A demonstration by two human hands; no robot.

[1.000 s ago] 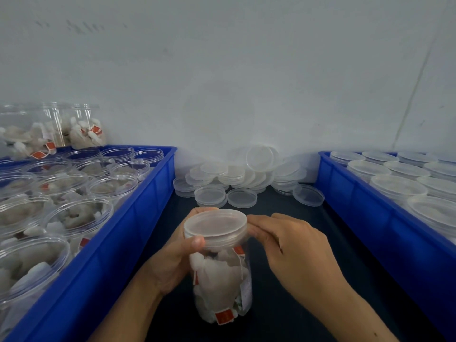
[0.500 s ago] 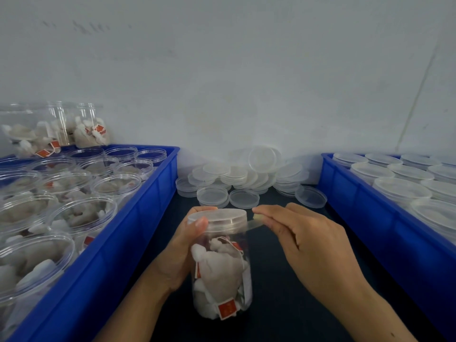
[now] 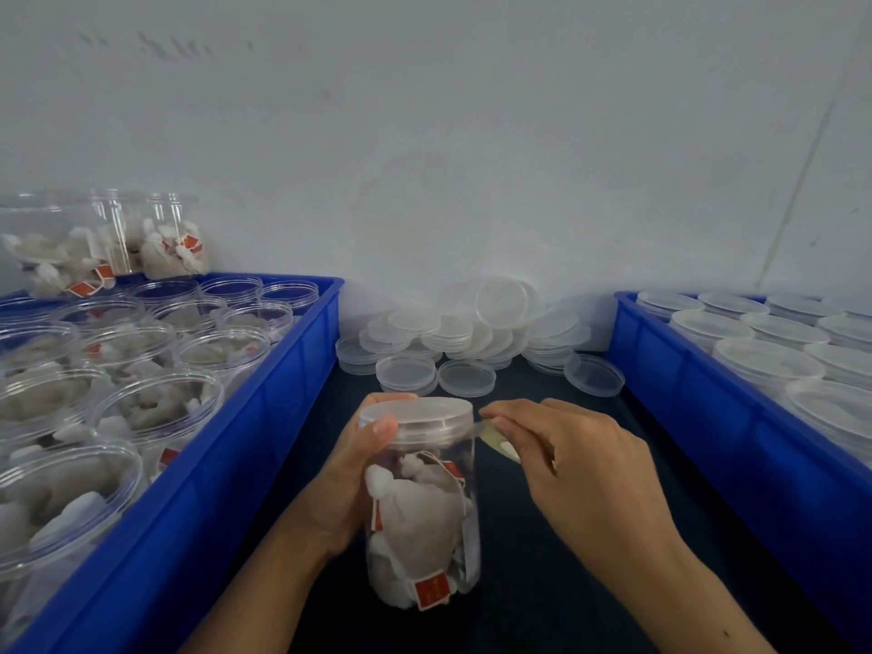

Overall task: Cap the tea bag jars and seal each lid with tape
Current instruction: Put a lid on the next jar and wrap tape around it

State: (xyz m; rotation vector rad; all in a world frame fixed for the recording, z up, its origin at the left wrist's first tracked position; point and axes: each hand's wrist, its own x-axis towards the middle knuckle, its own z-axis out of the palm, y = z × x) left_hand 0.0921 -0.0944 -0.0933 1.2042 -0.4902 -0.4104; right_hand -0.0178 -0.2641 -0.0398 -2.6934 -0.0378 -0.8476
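While the capped jar [image 3: 422,502] is gripped by the left hand [image 3: 351,469] over the dark table [image 3: 542,582], a tape strip [image 3: 495,439] is pinched by the right hand [image 3: 580,469] beside its lid [image 3: 417,415]. Loose lids [image 3: 467,337] are piled behind, flanked by blue crates [image 3: 264,417]; the tape's far end is hard to make out.

Two blue crates [image 3: 283,398] stand on the dark surface, one at each side. One capped jar [image 3: 422,507] of tea bags stands between them, with one strip of tape [image 3: 495,439] at its lid. Two hands are in view. The open jars [image 3: 155,408] in the left crate and the loose lids [image 3: 467,377] heaped at the wall overlap too much to count exactly.
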